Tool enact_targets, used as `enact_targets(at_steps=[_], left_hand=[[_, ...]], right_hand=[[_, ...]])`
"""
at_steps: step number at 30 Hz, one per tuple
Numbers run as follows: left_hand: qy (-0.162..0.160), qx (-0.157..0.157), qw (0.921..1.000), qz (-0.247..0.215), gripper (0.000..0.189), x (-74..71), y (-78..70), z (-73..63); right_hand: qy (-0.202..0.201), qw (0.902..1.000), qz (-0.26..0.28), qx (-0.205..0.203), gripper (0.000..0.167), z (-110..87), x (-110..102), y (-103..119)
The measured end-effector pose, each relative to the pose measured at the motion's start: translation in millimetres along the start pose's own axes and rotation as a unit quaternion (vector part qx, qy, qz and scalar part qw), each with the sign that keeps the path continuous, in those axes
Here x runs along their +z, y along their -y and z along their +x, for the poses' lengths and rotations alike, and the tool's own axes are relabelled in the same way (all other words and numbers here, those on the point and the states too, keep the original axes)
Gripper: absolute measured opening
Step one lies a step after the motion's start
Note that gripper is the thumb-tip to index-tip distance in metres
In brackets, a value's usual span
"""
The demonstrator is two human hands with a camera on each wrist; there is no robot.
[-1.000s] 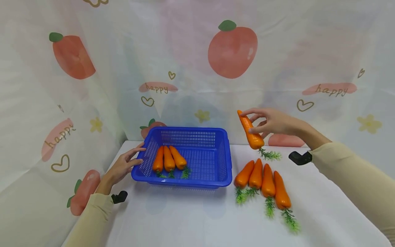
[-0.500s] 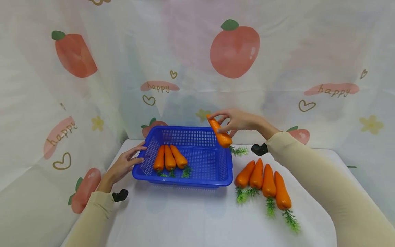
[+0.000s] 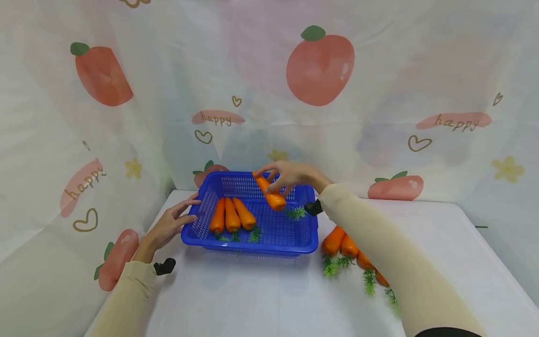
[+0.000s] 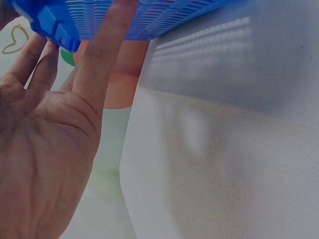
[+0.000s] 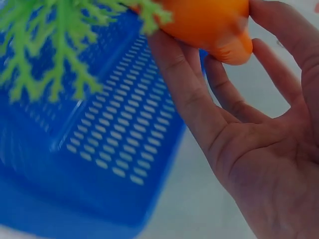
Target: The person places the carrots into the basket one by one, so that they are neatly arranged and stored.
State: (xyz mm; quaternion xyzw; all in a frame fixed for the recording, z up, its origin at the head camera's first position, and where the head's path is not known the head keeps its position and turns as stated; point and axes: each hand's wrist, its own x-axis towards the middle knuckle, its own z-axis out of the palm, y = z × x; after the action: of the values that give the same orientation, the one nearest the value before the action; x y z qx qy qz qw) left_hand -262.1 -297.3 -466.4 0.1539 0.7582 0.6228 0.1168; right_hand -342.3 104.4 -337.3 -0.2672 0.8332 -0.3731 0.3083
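My right hand (image 3: pixel 288 175) holds an orange carrot (image 3: pixel 274 200) above the blue plastic basket (image 3: pixel 269 247), pinching it between thumb and fingers. The carrot slants, narrow tip up to the left and green leafy top (image 3: pixel 296 213) down to the right. In the right wrist view, the fingers press on the carrot (image 5: pixel 204 20) over the slotted basket wall (image 5: pixel 114 114). At the basket's left side, my left hand (image 3: pixel 166 227) rests with its extended fingertips at the rim. Three carrots (image 3: pixel 232 215) lie side by side in the basket's left part, leaves toward the near wall.
Right of the basket, several more carrots (image 3: pixel 332 241) lie on the white table (image 3: pixel 244 295), partly hidden by the right sleeve (image 3: pixel 375 234). A patterned cloth (image 3: pixel 252 70) hangs behind and at the left.
My right hand has carried the carrot leftward and slightly down, from over the table at the right to above the basket's middle. The left hand stays at the rim.
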Motion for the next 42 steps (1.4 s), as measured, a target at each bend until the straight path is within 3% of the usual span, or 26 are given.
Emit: enact_targets(at_steps=[10, 21, 34, 42], left_hand=[[-0.005, -0.003, 1.0, 0.001, 0.052, 0.0, 0.6, 2.4], [-0.002, -0.001, 1.0, -0.003, 0.052, -0.5, 0.5, 3.1], [-0.003, -0.003, 1.0, 0.003, 0.052, -0.5, 2.1, 2.2], [-0.001, 0.0, 1.0, -0.004, 0.051, -2.3, 1.7, 1.5]], right_hand=[[0.016, 0.9986, 0.017, 0.047, 0.06, 34.1, 25, -14], [0.034, 0.9941, 0.058, 0.084, 0.063, 58.8, 37, -36], [0.039, 0.9913, 0.078, 0.099, 0.063, 76.0, 52, -50], [0.035, 0.9942, 0.046, 0.09, 0.056, 78.5, 60, -49]])
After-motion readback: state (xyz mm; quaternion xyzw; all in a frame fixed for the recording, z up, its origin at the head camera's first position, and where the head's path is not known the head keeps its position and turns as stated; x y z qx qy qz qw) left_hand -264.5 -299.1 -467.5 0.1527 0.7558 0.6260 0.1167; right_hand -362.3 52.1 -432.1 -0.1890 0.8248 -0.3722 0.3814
